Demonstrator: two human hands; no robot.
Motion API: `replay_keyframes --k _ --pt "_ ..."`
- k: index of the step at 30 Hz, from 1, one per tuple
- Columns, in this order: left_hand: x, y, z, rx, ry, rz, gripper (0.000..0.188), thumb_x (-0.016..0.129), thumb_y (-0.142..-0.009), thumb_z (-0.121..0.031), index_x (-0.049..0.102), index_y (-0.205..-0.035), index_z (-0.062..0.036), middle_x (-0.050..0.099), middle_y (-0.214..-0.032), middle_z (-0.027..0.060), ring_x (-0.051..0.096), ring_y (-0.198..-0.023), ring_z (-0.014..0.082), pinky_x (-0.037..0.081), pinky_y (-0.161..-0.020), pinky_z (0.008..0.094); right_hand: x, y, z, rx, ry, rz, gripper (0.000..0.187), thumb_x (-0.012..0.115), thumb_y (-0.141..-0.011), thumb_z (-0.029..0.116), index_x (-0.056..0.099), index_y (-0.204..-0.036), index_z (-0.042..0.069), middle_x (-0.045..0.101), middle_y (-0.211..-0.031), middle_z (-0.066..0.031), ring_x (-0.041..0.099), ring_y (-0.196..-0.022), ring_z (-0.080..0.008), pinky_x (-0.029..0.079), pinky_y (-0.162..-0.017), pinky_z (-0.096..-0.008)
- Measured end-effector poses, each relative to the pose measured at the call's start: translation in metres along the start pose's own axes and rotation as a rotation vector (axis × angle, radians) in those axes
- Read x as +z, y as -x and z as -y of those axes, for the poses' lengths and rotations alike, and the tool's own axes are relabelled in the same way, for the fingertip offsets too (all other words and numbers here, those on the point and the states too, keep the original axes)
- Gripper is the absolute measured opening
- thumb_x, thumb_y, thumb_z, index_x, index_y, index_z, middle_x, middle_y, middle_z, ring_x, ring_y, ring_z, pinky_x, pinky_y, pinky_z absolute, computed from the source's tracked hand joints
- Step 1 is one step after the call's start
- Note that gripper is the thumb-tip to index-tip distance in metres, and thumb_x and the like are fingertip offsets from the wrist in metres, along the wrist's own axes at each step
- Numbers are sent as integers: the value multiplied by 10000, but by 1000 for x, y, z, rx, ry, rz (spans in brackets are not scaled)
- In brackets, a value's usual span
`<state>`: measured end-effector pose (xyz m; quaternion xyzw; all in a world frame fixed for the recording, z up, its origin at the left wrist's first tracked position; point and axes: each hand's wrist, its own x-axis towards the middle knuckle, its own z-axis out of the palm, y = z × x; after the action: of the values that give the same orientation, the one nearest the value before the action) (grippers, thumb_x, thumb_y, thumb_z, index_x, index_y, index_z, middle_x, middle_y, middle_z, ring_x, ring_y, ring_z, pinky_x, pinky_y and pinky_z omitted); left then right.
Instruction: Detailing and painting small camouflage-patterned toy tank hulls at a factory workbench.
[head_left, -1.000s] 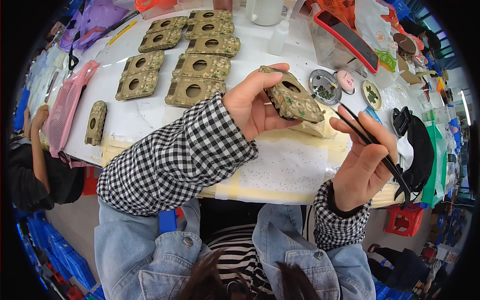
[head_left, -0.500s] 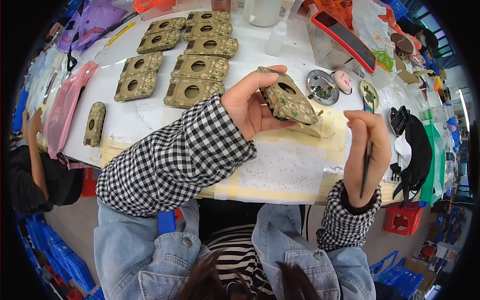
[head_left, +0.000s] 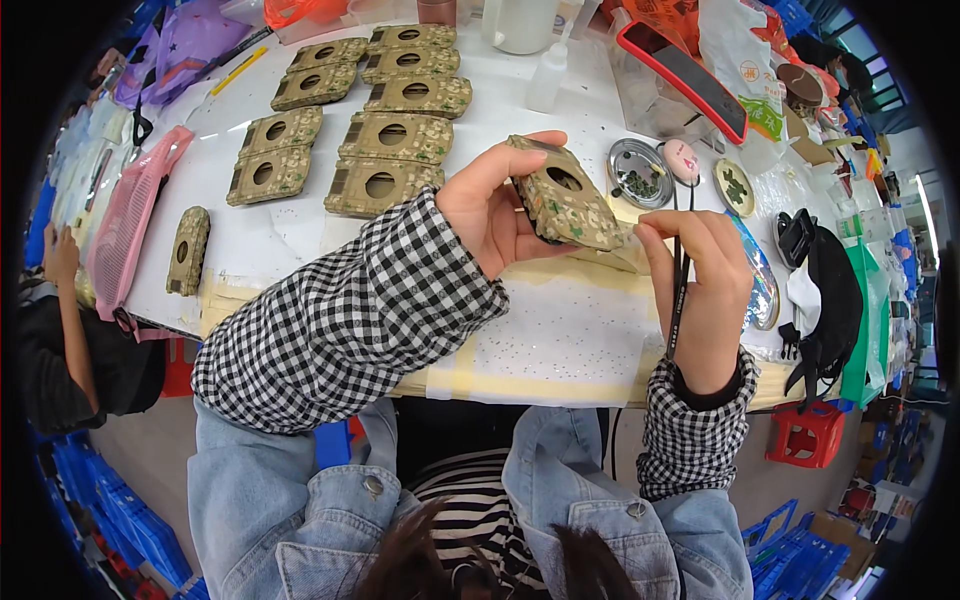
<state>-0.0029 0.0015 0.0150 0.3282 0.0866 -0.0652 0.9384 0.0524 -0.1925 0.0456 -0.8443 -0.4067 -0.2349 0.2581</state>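
Note:
My left hand (head_left: 485,205) grips a camouflage-painted model tank hull (head_left: 590,215) with a round hole in its top, tilted above the table. Its thumb lies along the upper end, the other fingers underneath. Black tweezers (head_left: 681,290) rest in my right hand (head_left: 712,285), pointing up and away past the knuckles. The right thumb and forefinger are pinched close to the hull's near right corner; whether they touch it or hold something small I cannot tell. Beyond that hand are a round clear dish (head_left: 628,190) of small dark green bits and an oval dish (head_left: 745,205) holding green pieces.
More camouflage hulls (head_left: 395,135) stand in rows at the far left, with a single narrow one (head_left: 187,250) nearer. A squeeze bottle (head_left: 546,80), a red-cased phone (head_left: 685,80), a pink round object (head_left: 682,160) and a black bag (head_left: 835,290) surround the workspace. Another person's arm (head_left: 70,310) shows at left.
My right hand has moved left and inward, bringing its fingertips to the hull's corner; the tweezers have turned with it. My left hand with the hull has shifted only slightly.

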Motion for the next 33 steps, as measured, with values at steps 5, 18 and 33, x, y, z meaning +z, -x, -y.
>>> replay_keyframes --k 5,18,33 --pt "4 3 0 -7 -47 -31 455 405 -881 -251 381 -1294 -61 542 -1143 119 567 -1045 265 481 -906 433 -14 -2 13 69 -136 -274 87 661 -735 -27 621 -810 -10 584 -711 -110 549 -674 -209 425 -643 -277" --pt "6 5 -1 -62 -71 52 473 398 -876 -259 372 -1302 -55 542 -1154 141 593 -1010 263 521 -845 423 10 3 29 270 -970 -175 85 508 -902 51 533 -926 -27 593 -855 -103 600 -783 -120 447 -705 -216" --pt "5 4 1 -60 -86 69 462 389 -884 -252 368 -1304 -61 542 -1165 140 588 -1020 263 519 -846 422 11 3 28 232 -938 -155 73 526 -893 48 543 -920 -18 575 -819 -78 549 -735 -97 421 -674 -208"
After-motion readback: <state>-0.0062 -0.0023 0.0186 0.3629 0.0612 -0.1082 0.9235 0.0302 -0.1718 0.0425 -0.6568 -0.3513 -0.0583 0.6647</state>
